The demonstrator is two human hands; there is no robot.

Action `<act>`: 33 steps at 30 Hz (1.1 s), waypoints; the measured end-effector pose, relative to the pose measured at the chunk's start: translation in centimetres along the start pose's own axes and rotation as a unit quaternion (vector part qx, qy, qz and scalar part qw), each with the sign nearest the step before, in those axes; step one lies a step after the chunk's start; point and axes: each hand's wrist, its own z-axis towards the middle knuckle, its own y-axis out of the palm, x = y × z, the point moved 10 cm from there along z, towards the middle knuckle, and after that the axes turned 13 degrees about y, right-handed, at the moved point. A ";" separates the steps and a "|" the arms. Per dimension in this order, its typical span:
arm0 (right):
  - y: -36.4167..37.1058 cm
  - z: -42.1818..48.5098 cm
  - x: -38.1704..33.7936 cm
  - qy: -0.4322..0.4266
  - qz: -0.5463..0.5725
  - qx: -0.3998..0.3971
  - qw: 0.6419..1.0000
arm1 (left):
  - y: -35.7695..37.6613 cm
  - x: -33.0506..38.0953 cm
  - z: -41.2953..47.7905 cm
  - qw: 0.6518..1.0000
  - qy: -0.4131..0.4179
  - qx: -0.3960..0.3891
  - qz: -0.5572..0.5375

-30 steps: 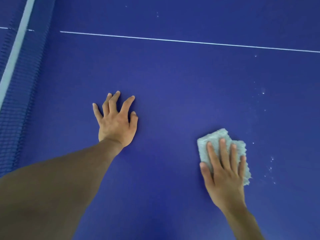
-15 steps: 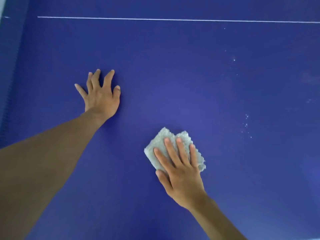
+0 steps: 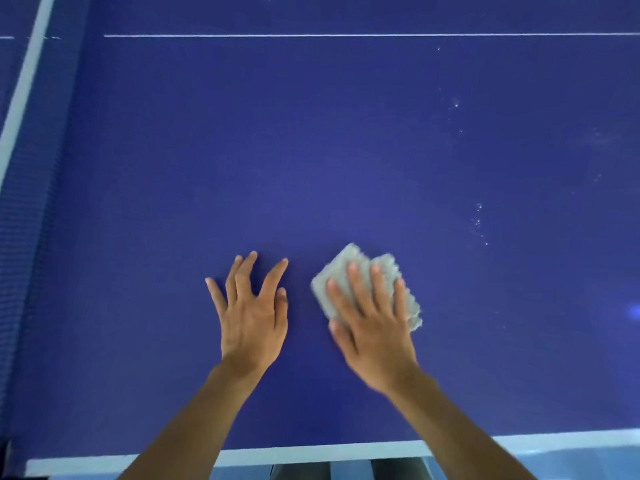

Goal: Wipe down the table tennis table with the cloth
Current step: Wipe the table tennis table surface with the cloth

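The blue table tennis table [image 3: 346, 150] fills the view. A folded pale grey cloth [image 3: 341, 271] lies flat on it, a little right of centre. My right hand [image 3: 374, 323] presses down on the cloth with straight, spread fingers and covers its near half. My left hand [image 3: 251, 317] rests flat on the bare table just left of the cloth, fingers spread, holding nothing. A small gap separates the two hands.
The net [image 3: 20, 237] with its white top band runs along the left side. A thin white centre line [image 3: 346, 35] crosses the far part. The white near edge [image 3: 311, 455] lies below my forearms. Several small white specks [image 3: 478, 221] dot the surface to the right.
My right hand has slid the cloth leftward across the table, away from the specks. My left hand now lies close beside the cloth. The table's near edge has come into view.
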 end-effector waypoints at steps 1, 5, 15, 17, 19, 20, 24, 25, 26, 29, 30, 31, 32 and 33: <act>0.9 -2.8 -0.7 -0.048 -0.006 -0.003 0.999 | 0.0 -0.1 -0.8 1.000 -0.009 0.003 0.002; 1.7 -9.7 2.0 -0.132 -0.019 -0.002 0.991 | 0.0 -1.5 -3.8 0.998 -0.063 0.018 0.013; -0.4 -0.8 2.8 0.111 0.049 -0.009 0.993 | 0.2 1.0 -10.7 0.988 -0.143 0.049 0.025; 0.9 -3.2 -2.0 -0.029 0.032 -0.023 0.999 | 0.4 2.3 -11.8 0.987 -0.153 0.047 0.028; 1.7 -6.8 -2.7 -0.096 0.027 -0.022 0.995 | 0.8 3.6 -12.8 0.986 -0.155 0.047 0.035; 2.0 -8.7 -1.8 -0.110 0.026 -0.020 0.993 | 1.0 4.4 -13.3 0.986 -0.155 0.050 0.038; 1.9 -14.4 6.3 -0.153 0.002 -0.007 0.988 | 2.7 8.0 -13.7 0.988 -0.139 0.052 0.033; 1.4 -14.9 9.0 -0.157 -0.006 -0.007 0.988 | 3.3 8.8 -13.5 0.989 -0.139 0.050 0.031; 0.7 -14.7 11.9 -0.151 -0.012 -0.006 0.988 | 3.8 9.7 -13.5 0.988 -0.141 0.047 0.029; -1.6 -11.1 19.6 -0.059 -0.012 -0.013 0.998 | 5.1 12.4 -12.7 0.991 -0.124 0.042 0.027; -2.1 -9.3 21.5 -0.015 -0.013 -0.014 1.000 | 5.5 13.3 -12.3 0.993 -0.111 0.041 0.029; -2.7 -7.7 22.9 0.030 -0.010 -0.011 0.999 | 5.9 14.3 -11.8 0.994 -0.097 0.039 0.030; -3.2 -6.1 23.6 0.073 -0.003 -0.005 0.997 | 6.3 15.2 -11.5 0.995 -0.087 0.036 0.033; -3.6 -4.8 23.7 0.104 0.004 0.001 0.995 | 6.7 16.0 -11.2 0.995 -0.082 0.032 0.037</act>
